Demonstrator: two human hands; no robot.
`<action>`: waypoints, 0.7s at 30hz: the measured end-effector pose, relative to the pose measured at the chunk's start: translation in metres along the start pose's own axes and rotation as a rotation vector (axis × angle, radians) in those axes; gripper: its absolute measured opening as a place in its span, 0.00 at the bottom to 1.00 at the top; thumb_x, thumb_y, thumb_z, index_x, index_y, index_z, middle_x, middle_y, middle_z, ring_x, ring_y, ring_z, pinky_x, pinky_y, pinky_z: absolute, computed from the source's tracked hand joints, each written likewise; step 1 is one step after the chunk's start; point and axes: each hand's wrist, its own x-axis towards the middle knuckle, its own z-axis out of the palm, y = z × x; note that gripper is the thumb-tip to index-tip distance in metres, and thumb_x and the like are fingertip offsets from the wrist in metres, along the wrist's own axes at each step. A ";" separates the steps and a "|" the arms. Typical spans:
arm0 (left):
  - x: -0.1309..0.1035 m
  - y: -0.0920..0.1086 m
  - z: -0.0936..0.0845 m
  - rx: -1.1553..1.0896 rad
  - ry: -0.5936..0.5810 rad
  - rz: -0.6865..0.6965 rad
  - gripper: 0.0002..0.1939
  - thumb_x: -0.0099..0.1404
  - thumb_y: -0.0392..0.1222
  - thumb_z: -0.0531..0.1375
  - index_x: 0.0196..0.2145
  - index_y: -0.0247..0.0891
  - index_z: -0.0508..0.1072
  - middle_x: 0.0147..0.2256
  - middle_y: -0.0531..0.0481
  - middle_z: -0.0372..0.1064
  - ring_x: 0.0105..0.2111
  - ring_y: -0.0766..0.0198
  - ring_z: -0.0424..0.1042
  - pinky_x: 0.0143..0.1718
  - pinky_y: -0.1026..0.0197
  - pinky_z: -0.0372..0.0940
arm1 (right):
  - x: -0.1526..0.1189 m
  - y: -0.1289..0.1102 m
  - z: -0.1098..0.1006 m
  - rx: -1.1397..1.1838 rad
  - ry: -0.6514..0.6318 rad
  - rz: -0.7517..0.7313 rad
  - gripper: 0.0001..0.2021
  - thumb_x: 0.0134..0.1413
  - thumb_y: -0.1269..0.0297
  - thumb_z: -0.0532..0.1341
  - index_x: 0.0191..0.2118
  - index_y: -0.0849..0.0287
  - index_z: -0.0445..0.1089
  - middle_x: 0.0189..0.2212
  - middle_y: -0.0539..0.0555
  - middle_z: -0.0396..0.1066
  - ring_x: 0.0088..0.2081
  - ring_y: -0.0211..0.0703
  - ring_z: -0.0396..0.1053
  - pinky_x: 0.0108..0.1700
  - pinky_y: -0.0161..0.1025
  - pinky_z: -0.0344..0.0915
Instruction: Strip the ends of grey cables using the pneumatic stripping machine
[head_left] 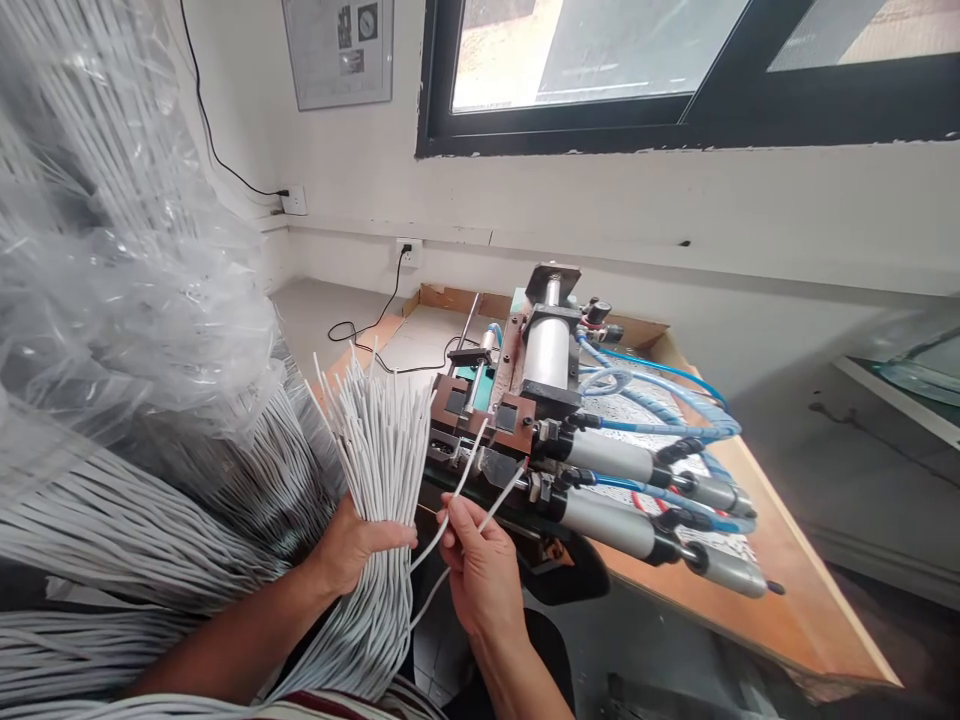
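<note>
A thick bundle of pale grey cables (382, 440) stands upright in my left hand (360, 545), whose fingers and thumb wrap round it just below the cut ends. To its right, my right hand (480, 560) pinches two single cables (469, 470) between thumb and fingers. The tip of one cable reaches the brown block of the pneumatic machine (517, 420). The other cable's end, reddish at the tip, lies near the lower metal jaw. The bundle's lower part runs down toward my lap.
More grey cables (135, 500) lie in large heaps at the left, partly under clear plastic wrap (127, 310). The machine's silver cylinders (607, 520) and blue air hoses (675, 400) extend right over a wooden-edged table (810, 620). A black cord (390, 300) runs behind.
</note>
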 end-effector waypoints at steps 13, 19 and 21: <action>0.001 -0.002 0.001 0.031 0.020 -0.017 0.13 0.39 0.31 0.65 0.27 0.34 0.71 0.21 0.55 0.67 0.21 0.67 0.64 0.24 0.63 0.62 | 0.006 -0.006 0.001 0.042 -0.069 0.113 0.14 0.35 0.57 0.68 0.26 0.63 0.71 0.14 0.42 0.52 0.16 0.27 0.45 0.17 0.29 0.42; -0.002 -0.002 0.002 0.047 -0.029 0.034 0.22 0.39 0.28 0.65 0.36 0.35 0.74 0.32 0.50 0.73 0.34 0.59 0.69 0.39 0.57 0.63 | 0.003 -0.001 0.007 -0.035 -0.166 0.097 0.15 0.32 0.57 0.70 0.24 0.63 0.70 0.12 0.40 0.48 0.16 0.26 0.41 0.17 0.28 0.41; -0.003 -0.002 0.002 0.021 -0.039 0.022 0.20 0.40 0.28 0.65 0.35 0.35 0.74 0.31 0.51 0.74 0.34 0.59 0.69 0.40 0.58 0.63 | -0.001 0.002 0.006 -0.072 -0.097 0.009 0.15 0.33 0.56 0.70 0.25 0.63 0.71 0.13 0.43 0.54 0.16 0.27 0.46 0.17 0.28 0.43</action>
